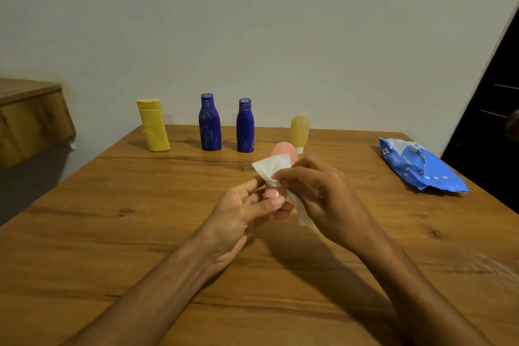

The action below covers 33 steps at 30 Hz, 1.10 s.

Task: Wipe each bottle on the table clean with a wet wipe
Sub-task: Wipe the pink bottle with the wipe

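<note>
Pink bottle (283, 150) held above the tabletop (140, 233), wipe (271, 167) on it.
The left hand (241, 213) has its grip curled round the pink bottle's lower end; the right hand (320, 194) pinches the wipe against its middle. Near the far edge stand a yellow bottle (154, 126), a blue bottle (210, 123), a second blue bottle (245, 126) and an amber bottle (299, 129); a blue pack (418, 166) lies to the right.

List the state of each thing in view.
pink bottle, held in left hand, partly wrapped.
wet wipe, pinched by right hand on pink bottle.
yellow bottle, standing, capped.
left blue bottle, standing, capped.
right blue bottle, standing, capped.
amber tube, standing on its cap.
wipe pack, lying flat.
</note>
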Each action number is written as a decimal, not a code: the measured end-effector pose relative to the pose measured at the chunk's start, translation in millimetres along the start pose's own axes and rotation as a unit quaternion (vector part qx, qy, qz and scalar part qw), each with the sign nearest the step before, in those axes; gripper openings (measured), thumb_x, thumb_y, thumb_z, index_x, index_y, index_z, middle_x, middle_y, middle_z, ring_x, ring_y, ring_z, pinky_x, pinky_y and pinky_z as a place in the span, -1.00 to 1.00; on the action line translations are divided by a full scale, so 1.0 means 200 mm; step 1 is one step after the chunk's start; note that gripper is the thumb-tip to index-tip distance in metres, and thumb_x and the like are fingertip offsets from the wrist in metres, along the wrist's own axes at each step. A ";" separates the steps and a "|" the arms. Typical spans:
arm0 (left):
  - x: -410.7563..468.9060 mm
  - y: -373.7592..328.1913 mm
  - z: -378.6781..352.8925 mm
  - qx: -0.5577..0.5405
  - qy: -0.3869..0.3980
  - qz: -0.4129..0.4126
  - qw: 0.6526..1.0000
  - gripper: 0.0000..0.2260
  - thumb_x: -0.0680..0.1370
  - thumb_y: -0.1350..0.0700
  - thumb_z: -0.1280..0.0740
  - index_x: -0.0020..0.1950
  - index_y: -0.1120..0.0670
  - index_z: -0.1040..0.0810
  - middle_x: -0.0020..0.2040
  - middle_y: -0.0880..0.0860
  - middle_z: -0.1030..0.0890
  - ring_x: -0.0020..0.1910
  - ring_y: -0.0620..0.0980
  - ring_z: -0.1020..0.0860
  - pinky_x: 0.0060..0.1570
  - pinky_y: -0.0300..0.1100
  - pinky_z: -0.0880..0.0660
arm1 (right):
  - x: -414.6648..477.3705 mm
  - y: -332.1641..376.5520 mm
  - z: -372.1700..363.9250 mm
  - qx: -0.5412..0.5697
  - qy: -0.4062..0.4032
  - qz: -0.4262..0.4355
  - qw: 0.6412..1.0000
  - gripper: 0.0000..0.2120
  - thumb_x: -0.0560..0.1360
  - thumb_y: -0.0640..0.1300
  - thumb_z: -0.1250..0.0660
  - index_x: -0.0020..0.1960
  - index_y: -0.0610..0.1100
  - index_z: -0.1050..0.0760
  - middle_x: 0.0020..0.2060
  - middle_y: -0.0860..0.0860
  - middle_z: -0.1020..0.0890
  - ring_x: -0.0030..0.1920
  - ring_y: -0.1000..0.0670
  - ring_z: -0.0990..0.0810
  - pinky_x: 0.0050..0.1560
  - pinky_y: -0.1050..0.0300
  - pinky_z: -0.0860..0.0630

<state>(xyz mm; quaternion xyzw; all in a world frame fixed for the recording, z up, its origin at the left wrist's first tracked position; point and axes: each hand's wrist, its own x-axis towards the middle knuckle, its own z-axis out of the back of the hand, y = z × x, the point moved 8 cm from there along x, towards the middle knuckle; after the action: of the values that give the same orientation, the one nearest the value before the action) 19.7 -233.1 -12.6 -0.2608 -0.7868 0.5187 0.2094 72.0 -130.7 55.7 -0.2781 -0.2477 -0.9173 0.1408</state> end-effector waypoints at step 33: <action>-0.03 -0.02 -0.05 -0.173 0.053 0.028 0.983 -0.49 0.43 0.30 -0.33 0.39 0.20 -0.41 0.20 0.31 -0.59 -0.02 0.12 -0.64 0.01 -0.11 -0.63 | 0.00 -0.05 0.12 0.101 -0.126 -0.037 0.986 -0.78 0.48 -0.18 -0.37 0.11 -0.06 -0.61 0.01 0.06 -0.61 0.05 0.12 -0.56 -0.03 0.20 -0.56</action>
<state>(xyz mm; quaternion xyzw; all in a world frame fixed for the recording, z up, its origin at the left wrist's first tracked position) 28.8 -230.8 -5.6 -0.3421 -0.8451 0.3654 0.1878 78.8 -109.6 68.2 -0.3663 -0.3651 -0.8498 0.1017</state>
